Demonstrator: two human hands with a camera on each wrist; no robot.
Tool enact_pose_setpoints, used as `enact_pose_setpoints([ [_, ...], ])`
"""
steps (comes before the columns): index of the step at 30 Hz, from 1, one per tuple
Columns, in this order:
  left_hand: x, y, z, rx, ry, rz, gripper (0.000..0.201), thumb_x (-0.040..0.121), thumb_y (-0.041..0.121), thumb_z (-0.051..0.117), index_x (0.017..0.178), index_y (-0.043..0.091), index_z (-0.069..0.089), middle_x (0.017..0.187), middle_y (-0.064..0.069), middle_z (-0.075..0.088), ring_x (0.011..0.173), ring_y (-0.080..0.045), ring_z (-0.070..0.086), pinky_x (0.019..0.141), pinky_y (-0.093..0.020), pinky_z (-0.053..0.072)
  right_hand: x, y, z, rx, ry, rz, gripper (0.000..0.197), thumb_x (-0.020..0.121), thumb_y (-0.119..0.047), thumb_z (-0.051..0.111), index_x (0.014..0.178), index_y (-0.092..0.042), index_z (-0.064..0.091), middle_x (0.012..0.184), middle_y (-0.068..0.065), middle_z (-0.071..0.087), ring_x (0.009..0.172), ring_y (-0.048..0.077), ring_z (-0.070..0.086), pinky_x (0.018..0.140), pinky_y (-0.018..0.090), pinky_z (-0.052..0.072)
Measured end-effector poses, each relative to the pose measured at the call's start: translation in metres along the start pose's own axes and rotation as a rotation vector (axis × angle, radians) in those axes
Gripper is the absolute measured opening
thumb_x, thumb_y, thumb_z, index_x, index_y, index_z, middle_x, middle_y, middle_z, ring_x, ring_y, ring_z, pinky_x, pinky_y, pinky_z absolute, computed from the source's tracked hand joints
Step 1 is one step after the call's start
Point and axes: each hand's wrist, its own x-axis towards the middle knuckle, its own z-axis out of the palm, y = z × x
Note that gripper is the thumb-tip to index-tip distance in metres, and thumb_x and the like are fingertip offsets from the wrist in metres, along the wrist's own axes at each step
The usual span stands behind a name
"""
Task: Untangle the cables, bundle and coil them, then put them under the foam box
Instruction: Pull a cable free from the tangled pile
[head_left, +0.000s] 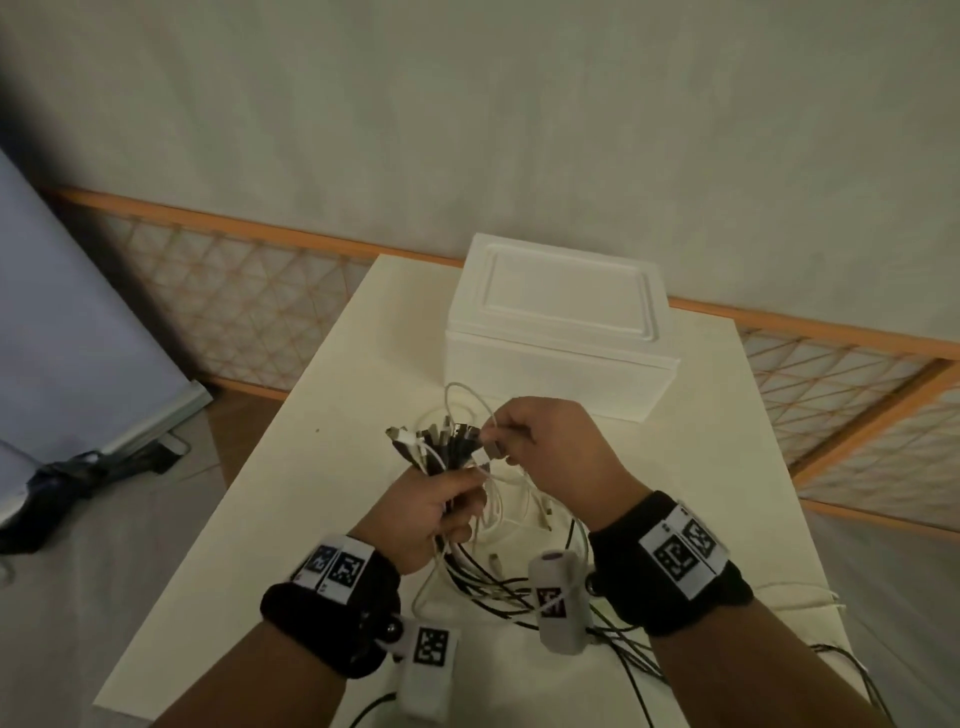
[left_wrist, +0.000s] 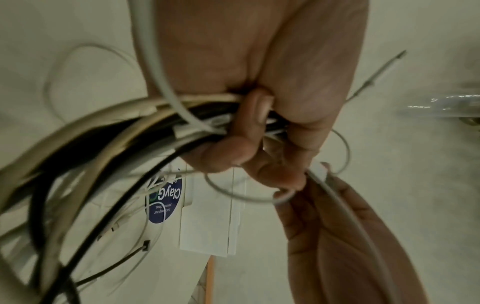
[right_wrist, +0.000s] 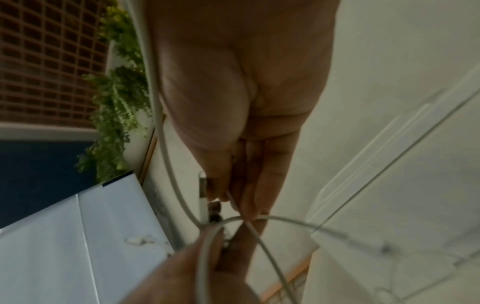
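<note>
Above the white table (head_left: 291, 499), my left hand (head_left: 436, 512) grips a bundle of black and white cables (head_left: 441, 447), their plug ends fanning out above the fist. In the left wrist view my curled fingers (left_wrist: 241, 148) wrap the cable bundle (left_wrist: 161, 123). My right hand (head_left: 540, 447) pinches a white cable's plug (head_left: 491, 449) right beside the fanned ends; the right wrist view shows the white cable (right_wrist: 244, 207) running from the fingertips (right_wrist: 249, 197). Loose cable loops (head_left: 498, 587) hang down onto the table. The white foam box (head_left: 561, 332) stands behind the hands.
An orange-framed lattice fence (head_left: 249, 301) runs behind the table. A light blue panel (head_left: 78, 338) leans at the left, with dark gear (head_left: 78, 478) on the floor. More cable (head_left: 800, 597) trails over the table's right edge.
</note>
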Motion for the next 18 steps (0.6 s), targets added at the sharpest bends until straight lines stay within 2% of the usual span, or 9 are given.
enact_pose_setpoints([
  [2,0.003,-0.002,0.001,0.049,-0.008,0.006,0.017,0.092,0.008,0.057,0.076,0.011,0.057,0.051,-0.003,0.039,0.037,-0.008,0.028,0.04,-0.02,0.026,-0.006,-0.004,-0.005,0.08,0.068,-0.004,0.015,0.088,-0.021,0.064,0.074,-0.024,0.064,0.065,-0.009,0.064,0.062,0.002,0.06,0.064,0.018,0.048],
  [4,0.005,-0.004,0.003,0.082,-0.013,0.034,0.02,0.091,0.007,0.059,0.071,0.012,0.057,0.052,-0.003,0.035,0.041,-0.01,0.028,0.041,-0.021,0.024,-0.01,-0.008,-0.01,0.093,0.098,-0.015,0.012,0.089,-0.021,0.062,0.077,-0.021,0.064,0.061,-0.009,0.063,0.061,0.006,0.062,0.062,0.024,0.051],
  [7,0.007,-0.006,0.006,0.125,0.047,0.061,0.019,0.092,0.008,0.059,0.073,0.009,0.058,0.051,-0.004,0.049,0.043,-0.014,0.03,0.041,-0.021,0.026,-0.015,-0.011,-0.019,0.062,0.204,-0.032,0.013,0.092,-0.014,0.055,0.081,-0.013,0.062,0.068,-0.005,0.065,0.059,0.011,0.064,0.058,0.027,0.052],
  [10,0.014,-0.009,-0.005,0.116,0.202,0.018,0.015,0.091,0.014,0.062,0.081,0.004,0.062,0.06,-0.011,0.063,0.038,-0.012,0.03,0.04,-0.021,0.029,-0.021,-0.008,-0.04,0.248,0.485,0.025,0.022,0.094,-0.006,0.049,0.079,-0.018,0.059,0.079,-0.002,0.068,0.063,0.013,0.066,0.06,0.028,0.055],
  [12,0.018,-0.014,-0.014,0.111,0.285,-0.025,0.016,0.09,0.016,0.065,0.08,0.004,0.063,0.064,-0.012,0.065,0.035,-0.01,0.028,0.039,-0.022,0.031,-0.029,-0.005,-0.053,0.34,0.634,0.03,0.031,0.096,-0.009,0.049,0.076,-0.031,0.058,0.079,0.0,0.069,0.066,0.015,0.068,0.066,0.034,0.058],
  [15,0.018,-0.019,-0.017,0.154,0.3,-0.039,0.013,0.088,0.015,0.067,0.085,0.002,0.065,0.061,-0.01,0.065,0.036,-0.012,0.027,0.039,-0.021,0.03,-0.039,-0.003,-0.061,0.4,0.75,0.018,0.037,0.097,-0.014,0.049,0.072,-0.039,0.058,0.077,0.001,0.07,0.066,0.019,0.068,0.07,0.037,0.058],
  [18,0.022,-0.017,-0.016,0.175,0.315,-0.021,0.014,0.087,0.016,0.069,0.084,0.002,0.066,0.059,-0.009,0.063,0.037,-0.012,0.029,0.039,-0.021,0.03,-0.045,-0.001,-0.058,0.418,0.786,0.029,0.033,0.098,-0.011,0.047,0.074,-0.033,0.055,0.078,0.0,0.068,0.064,0.018,0.068,0.068,0.034,0.058],
])
